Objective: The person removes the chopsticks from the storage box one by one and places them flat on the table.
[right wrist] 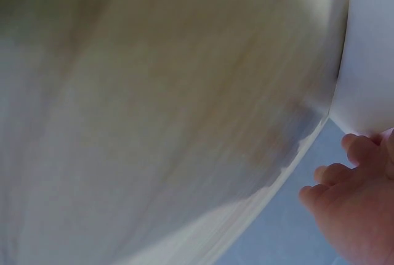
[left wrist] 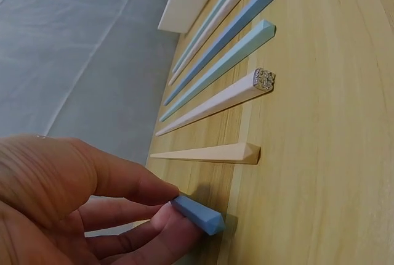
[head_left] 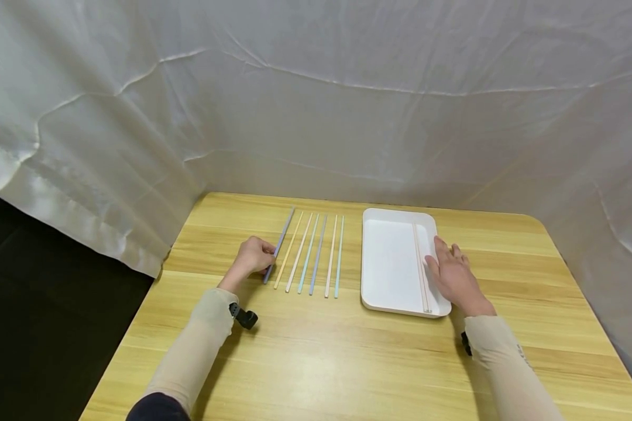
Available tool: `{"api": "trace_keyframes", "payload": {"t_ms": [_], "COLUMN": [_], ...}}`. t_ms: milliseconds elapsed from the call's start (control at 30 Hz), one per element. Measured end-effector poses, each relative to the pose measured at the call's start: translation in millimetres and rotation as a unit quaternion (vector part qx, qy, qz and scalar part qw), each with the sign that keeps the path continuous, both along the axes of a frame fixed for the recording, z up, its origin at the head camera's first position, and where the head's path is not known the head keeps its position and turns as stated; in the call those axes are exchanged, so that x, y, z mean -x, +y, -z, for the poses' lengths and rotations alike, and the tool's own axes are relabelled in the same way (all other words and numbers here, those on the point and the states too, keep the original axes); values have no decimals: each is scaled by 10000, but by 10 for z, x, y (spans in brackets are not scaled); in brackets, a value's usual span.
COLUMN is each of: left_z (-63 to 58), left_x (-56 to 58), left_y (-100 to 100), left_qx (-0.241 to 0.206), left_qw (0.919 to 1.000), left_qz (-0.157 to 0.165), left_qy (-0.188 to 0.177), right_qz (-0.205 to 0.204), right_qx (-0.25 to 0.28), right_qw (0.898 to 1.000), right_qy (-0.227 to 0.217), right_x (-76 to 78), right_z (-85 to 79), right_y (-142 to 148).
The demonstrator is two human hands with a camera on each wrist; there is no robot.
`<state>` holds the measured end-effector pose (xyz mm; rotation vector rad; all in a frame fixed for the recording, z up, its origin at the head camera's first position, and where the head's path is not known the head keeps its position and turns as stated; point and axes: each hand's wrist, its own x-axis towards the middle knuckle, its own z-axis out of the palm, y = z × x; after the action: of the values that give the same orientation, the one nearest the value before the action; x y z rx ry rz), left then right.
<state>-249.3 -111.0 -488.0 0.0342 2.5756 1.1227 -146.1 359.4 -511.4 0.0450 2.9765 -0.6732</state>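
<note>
At the left end of a row of chopsticks, my left hand pinches a blue chopstick between thumb and fingers. The left wrist view shows its thick faceted end sticking out past the fingertips, close above the wood. Beside it lies a yellow chopstick. My right hand is at the right side of a white tray, its thumb over the rim and its other fingers loosely extended outside. Two pale chopsticks lie lengthwise along the tray's right side.
Between the yellow chopstick and the tray lie several more: white-pink, mint, blue, pale pink and another mint one. They rest on a wooden table with grey curtain behind it.
</note>
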Motion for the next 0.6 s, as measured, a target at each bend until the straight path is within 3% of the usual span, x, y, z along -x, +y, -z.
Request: {"api": "trace_keyframes", "payload": {"t_ms": [267,600], "left_z": [-23,-10], "left_x": [-22,-41], "left_y": [26,34], "left_qx": [234,220], "left_qw": [9997,9996], "left_qz": [-15,-35], "left_qy": [88,194], "right_qz": [-12,11], "right_qx": [12,-27], "right_qw": [10000,10000], "right_qy": [40,60], "right_x": [1,-1], "right_z": [12,15], "right_y": [5,7]}}
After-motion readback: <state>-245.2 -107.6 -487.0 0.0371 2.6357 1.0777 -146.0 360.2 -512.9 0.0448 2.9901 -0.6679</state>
